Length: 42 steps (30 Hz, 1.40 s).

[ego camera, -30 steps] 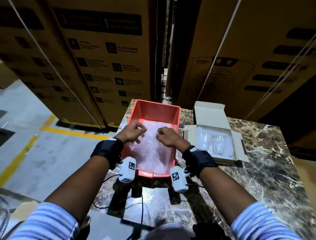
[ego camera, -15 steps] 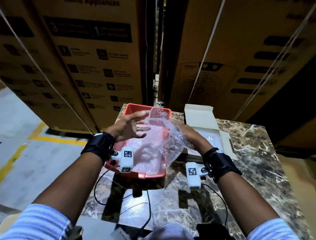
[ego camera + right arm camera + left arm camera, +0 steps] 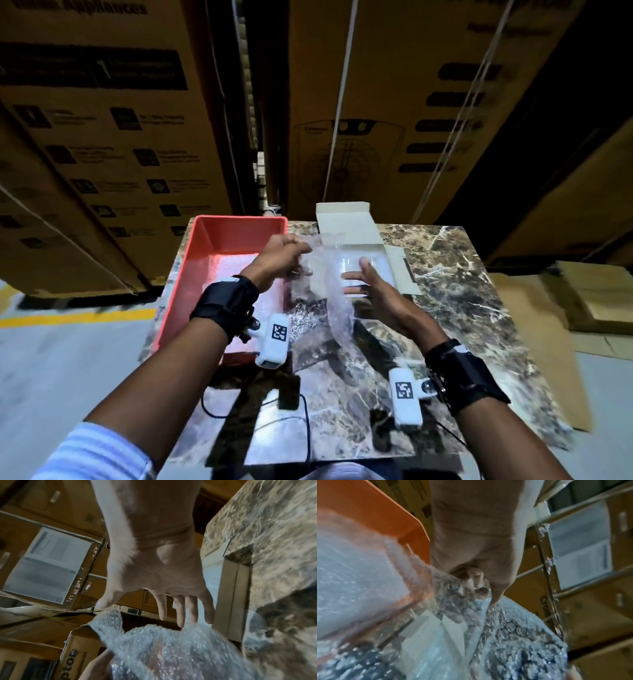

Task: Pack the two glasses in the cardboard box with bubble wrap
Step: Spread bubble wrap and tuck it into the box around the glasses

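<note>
A clear bubble wrap sheet (image 3: pixel 330 294) hangs above the marble table between the red tray and the cardboard box. My left hand (image 3: pixel 301 253) pinches its top edge; in the left wrist view the curled fingers (image 3: pixel 476 581) grip the bubble wrap (image 3: pixel 513 628). My right hand (image 3: pixel 356 277) is spread with straight fingers against the sheet's right side; in the right wrist view its fingertips (image 3: pixel 181 620) touch the wrap's upper edge (image 3: pixel 171 649). The open cardboard box (image 3: pixel 359 236) lies behind the sheet, lid raised. The two glasses are hidden by the wrap.
The red tray (image 3: pixel 209 240) at the table's left holds more bubble wrap (image 3: pixel 351 574). Tall cardboard cartons (image 3: pixel 102 137) stand right behind the table. Flat cardboard (image 3: pixel 599 298) lies on the floor to the right. The marble table (image 3: pixel 479 274) is bare right of the box.
The bubble wrap sheet has come up out of the tray and moved right, in front of the box. My right hand has let go of it and spread flat against it.
</note>
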Each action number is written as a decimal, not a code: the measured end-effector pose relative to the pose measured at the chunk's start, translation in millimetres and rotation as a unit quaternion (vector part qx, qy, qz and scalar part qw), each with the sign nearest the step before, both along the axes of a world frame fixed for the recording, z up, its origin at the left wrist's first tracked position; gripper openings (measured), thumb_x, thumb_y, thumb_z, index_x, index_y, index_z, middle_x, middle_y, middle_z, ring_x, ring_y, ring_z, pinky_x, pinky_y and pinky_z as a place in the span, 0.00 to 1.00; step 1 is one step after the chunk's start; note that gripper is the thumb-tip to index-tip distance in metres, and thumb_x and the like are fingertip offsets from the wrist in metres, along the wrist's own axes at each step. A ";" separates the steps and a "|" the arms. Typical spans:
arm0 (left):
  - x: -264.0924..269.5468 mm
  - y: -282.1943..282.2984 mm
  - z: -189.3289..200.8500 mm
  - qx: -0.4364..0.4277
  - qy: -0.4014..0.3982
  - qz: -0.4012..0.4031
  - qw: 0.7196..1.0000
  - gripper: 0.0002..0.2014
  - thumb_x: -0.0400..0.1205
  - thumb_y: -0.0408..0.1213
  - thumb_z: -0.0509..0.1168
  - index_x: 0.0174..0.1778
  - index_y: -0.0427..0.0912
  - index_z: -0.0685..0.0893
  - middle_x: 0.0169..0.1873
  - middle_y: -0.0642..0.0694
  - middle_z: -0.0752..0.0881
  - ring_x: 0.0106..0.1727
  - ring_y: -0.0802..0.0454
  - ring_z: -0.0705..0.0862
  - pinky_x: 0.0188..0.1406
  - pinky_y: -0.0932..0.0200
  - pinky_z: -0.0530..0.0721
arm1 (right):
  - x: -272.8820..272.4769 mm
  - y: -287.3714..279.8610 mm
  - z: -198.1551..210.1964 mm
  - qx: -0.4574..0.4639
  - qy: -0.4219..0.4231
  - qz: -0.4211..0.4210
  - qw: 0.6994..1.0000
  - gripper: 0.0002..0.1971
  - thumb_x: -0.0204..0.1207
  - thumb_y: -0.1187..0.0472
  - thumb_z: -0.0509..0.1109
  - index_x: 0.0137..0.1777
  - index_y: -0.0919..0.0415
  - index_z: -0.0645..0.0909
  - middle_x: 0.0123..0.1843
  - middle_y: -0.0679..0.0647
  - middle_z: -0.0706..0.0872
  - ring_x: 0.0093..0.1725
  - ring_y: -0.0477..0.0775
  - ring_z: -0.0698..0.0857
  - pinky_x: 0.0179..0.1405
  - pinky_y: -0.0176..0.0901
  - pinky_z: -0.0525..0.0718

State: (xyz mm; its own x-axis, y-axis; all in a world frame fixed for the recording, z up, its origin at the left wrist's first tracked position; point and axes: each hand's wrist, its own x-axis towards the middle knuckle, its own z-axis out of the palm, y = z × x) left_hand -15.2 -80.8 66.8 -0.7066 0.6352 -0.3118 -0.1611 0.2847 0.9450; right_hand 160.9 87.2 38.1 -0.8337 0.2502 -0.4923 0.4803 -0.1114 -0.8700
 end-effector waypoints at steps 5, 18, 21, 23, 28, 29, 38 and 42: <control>34.9 42.2 3.4 -0.044 0.066 -0.103 0.991 0.04 0.88 0.34 0.66 0.48 0.39 0.80 0.33 0.44 0.76 0.21 0.50 0.85 0.15 0.66 0.70 | 31.3 -2.9 -9.4 0.134 0.027 0.023 0.990 0.33 0.66 0.33 0.83 0.68 0.43 0.83 0.67 0.49 0.88 0.64 0.48 0.87 0.67 0.55 0.86; 63.4 57.1 -30.9 -0.175 0.016 -0.343 0.923 0.28 0.79 0.61 0.74 0.58 0.38 0.91 0.45 0.49 0.94 0.35 0.61 0.84 0.37 0.63 0.77 | 108.3 26.9 -23.5 0.046 -0.024 -0.222 0.974 0.15 0.93 0.62 0.53 0.61 0.63 0.82 0.56 0.70 0.88 0.53 0.68 0.88 0.53 0.56 0.88; 68.6 56.7 -54.8 -0.148 -0.002 -0.317 0.937 0.12 0.78 0.38 0.79 0.48 0.32 0.90 0.49 0.38 0.93 0.46 0.51 0.86 0.38 0.62 0.76 | 122.6 24.2 -19.2 0.010 -0.018 -0.245 0.969 0.17 0.94 0.55 0.50 0.57 0.60 0.81 0.61 0.67 0.86 0.56 0.63 0.86 0.54 0.52 0.86; 74.0 56.6 -69.9 -0.116 -0.039 -0.251 0.960 0.07 0.79 0.31 0.77 0.38 0.36 0.86 0.37 0.39 0.91 0.36 0.52 0.85 0.32 0.63 0.75 | 132.0 26.1 -24.1 -0.021 -0.036 -0.250 0.967 0.29 0.91 0.39 0.51 0.77 0.61 0.74 0.79 0.66 0.76 0.76 0.66 0.76 0.78 0.67 0.74; 91.7 52.8 -94.0 -0.082 -0.104 -0.108 0.985 0.06 0.85 0.33 0.72 0.46 0.39 0.80 0.38 0.45 0.85 0.24 0.56 0.79 0.22 0.64 0.72 | 134.7 35.3 -29.8 0.014 -0.053 -0.248 0.967 0.37 0.85 0.29 0.34 0.91 0.44 0.46 0.92 0.59 0.50 0.89 0.66 0.53 0.82 0.79 0.45; 94.1 52.2 -97.1 -0.085 -0.097 -0.093 0.987 0.06 0.85 0.34 0.71 0.46 0.39 0.81 0.40 0.44 0.85 0.25 0.54 0.77 0.22 0.63 0.71 | 135.1 36.6 -29.7 0.011 -0.040 -0.244 0.969 0.38 0.84 0.28 0.35 0.91 0.44 0.46 0.92 0.59 0.52 0.89 0.66 0.54 0.82 0.79 0.46; 127.6 38.1 -119.7 -0.075 -0.122 0.006 0.990 0.15 0.81 0.48 0.76 0.40 0.40 0.83 0.47 0.39 0.93 0.38 0.52 0.89 0.26 0.64 0.76 | 145.9 65.4 -74.8 -0.026 -0.122 -0.165 0.978 0.07 0.85 0.68 0.68 0.56 0.74 0.81 0.37 0.62 0.86 0.25 0.49 0.83 0.24 0.38 0.82; 160.5 24.0 -144.1 -0.084 -0.201 0.019 0.976 0.24 0.70 0.37 0.86 0.48 0.28 0.81 0.35 0.39 0.87 0.35 0.46 0.90 0.30 0.58 0.86 | 151.3 80.0 -118.9 -0.060 -0.148 -0.202 0.966 0.10 0.87 0.68 0.62 0.62 0.71 0.80 0.41 0.62 0.85 0.35 0.57 0.85 0.33 0.48 0.89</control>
